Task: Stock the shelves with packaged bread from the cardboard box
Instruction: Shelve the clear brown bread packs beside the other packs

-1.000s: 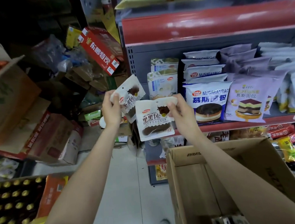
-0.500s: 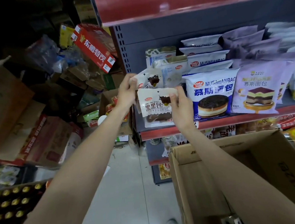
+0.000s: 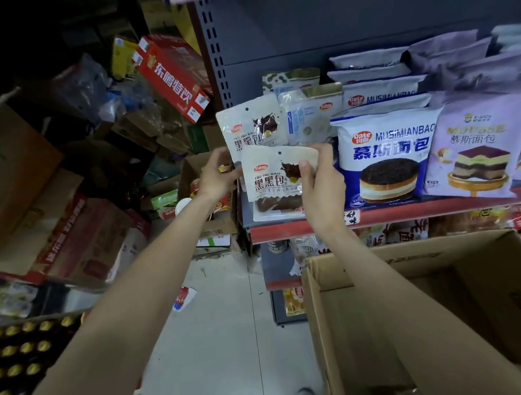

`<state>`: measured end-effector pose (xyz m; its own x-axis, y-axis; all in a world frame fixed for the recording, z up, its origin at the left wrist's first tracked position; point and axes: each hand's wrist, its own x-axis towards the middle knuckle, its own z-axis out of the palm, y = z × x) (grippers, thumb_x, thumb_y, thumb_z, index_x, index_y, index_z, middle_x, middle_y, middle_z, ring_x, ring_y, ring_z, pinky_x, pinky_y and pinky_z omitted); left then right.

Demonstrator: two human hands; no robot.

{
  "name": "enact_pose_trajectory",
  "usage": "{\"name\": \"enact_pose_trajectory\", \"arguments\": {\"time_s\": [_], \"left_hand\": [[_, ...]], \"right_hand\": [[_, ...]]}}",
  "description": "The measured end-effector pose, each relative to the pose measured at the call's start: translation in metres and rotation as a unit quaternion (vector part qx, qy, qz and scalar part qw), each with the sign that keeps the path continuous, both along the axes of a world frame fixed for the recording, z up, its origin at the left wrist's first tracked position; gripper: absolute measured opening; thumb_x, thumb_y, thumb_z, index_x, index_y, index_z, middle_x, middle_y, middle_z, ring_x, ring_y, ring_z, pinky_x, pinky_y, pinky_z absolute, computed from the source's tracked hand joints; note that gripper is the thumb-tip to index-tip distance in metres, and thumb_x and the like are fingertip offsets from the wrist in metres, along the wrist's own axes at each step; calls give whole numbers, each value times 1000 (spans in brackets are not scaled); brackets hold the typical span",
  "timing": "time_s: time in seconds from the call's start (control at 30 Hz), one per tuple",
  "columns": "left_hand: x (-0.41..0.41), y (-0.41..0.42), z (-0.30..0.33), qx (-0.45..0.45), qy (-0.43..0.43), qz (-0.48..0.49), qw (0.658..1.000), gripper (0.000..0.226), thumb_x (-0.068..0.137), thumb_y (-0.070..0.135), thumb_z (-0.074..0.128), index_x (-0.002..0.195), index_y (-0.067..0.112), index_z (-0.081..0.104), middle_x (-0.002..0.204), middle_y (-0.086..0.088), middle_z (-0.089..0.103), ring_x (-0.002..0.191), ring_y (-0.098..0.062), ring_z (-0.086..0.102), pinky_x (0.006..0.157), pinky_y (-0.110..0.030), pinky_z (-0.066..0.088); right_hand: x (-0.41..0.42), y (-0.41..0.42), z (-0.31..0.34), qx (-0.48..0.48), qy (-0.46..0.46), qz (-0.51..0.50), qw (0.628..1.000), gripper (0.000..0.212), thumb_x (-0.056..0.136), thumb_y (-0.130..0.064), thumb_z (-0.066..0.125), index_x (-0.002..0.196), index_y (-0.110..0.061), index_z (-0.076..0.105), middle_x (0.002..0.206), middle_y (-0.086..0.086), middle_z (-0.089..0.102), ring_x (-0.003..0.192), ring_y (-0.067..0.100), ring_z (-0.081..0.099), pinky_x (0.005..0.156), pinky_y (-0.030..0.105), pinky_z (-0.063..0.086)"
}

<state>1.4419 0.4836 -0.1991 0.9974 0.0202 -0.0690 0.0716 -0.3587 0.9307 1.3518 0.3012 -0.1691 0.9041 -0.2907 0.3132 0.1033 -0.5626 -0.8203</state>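
Two white bread packs with dark print stand at the left end of the red-edged shelf. My right hand grips the front pack by its right side, its lower edge on the shelf. My left hand holds the left edge of the packs; the rear pack stands upright behind, leaning back. The open cardboard box sits below my right forearm, its contents mostly hidden.
Blue mousse bread bags and purple cake bags fill the shelf to the right. Light blue packs stand behind. Stacked cartons, a red drink box and bottle crates crowd the left. Tiled floor lies between.
Both hands moved forward and brought the two packs from mid-air onto the shelf's left end. The view came closer to the shelf.
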Motion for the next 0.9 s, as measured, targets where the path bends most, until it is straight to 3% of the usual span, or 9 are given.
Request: {"name": "enact_pose_trajectory", "arguments": {"time_s": [0.13, 0.37, 0.47, 0.53, 0.6, 0.67, 0.77, 0.83, 0.9], "left_hand": [[10, 0, 3, -21, 14, -34, 999, 33, 94, 15, 56, 120, 26, 39, 122, -7, 55, 105, -25, 60, 56, -27, 55], [17, 31, -2, -58, -4, 43, 997, 21, 95, 11, 54, 110, 20, 43, 93, 2, 58, 93, -23, 65, 66, -36, 59], [28, 26, 2, -86, 12, 81, 993, 23, 96, 16, 53, 117, 23, 45, 90, 5, 61, 90, -24, 66, 77, -47, 57], [32, 15, 7, -138, 45, 76, 986, 25, 100, 28, 45, 125, 27, 46, 95, 5, 63, 89, -18, 64, 85, -47, 53], [33, 7, 10, -184, 81, 62, 978, 31, 101, 44, 33, 119, 27, 52, 102, 3, 63, 97, -16, 60, 97, -46, 45], [35, 5, 8, -178, 94, 43, 979, 38, 100, 53, 25, 115, 32, 52, 119, 2, 59, 116, -20, 53, 108, -50, 33], [41, 4, 0, -151, 93, 30, 984, 52, 96, 60, 23, 137, 34, 43, 144, 1, 47, 135, -22, 39, 114, -54, 20], [42, 3, -2, -144, 95, 27, 985, 56, 96, 61, 24, 141, 30, 40, 146, 1, 44, 136, -21, 38, 116, -52, 17], [40, 3, -4, -133, 93, 8, 987, 64, 92, 67, 27, 141, 29, 42, 147, 3, 43, 137, -20, 37, 116, -53, 16]], "right_hand": [[12, 7, 3, 32, -7, -10, 999, 20, 98, -18, 46, 116, -10, 42, 95, 11, 70, 79, 26, 65, 62, 32, 48], [27, 23, 7, 35, -1, -3, 999, 21, 98, -18, 47, 118, -11, 42, 96, 14, 70, 86, 33, 66, 71, 37, 47], [46, 32, 7, 61, -2, -20, 998, 21, 99, -15, 44, 120, -10, 42, 91, 17, 68, 84, 33, 65, 64, 31, 43], [59, 39, 9, 105, 7, -42, 994, 23, 100, -10, 39, 122, -8, 41, 95, 19, 67, 87, 32, 65, 63, 26, 40], [71, 45, 9, 167, 6, -22, 986, 29, 99, -6, 39, 127, -4, 38, 110, 20, 64, 98, 31, 63, 69, 22, 43], [76, 52, 7, 196, 3, 27, 980, 46, 96, -5, 45, 139, -6, 29, 132, 19, 53, 118, 28, 55, 90, 21, 44], [66, 54, -2, 163, -17, 62, 985, 72, 90, -1, 53, 149, -13, 14, 153, 16, 20, 141, 28, 26, 114, 36, 28], [53, 50, -10, 130, -44, 59, 989, 74, 86, 9, 52, 149, -13, 18, 155, 17, 5, 144, 29, 18, 112, 31, 31], [41, 47, -16, 99, -69, 58, 991, 68, 83, 15, 50, 144, -10, 30, 154, 18, 5, 143, 29, 20, 108, 19, 35]]}}
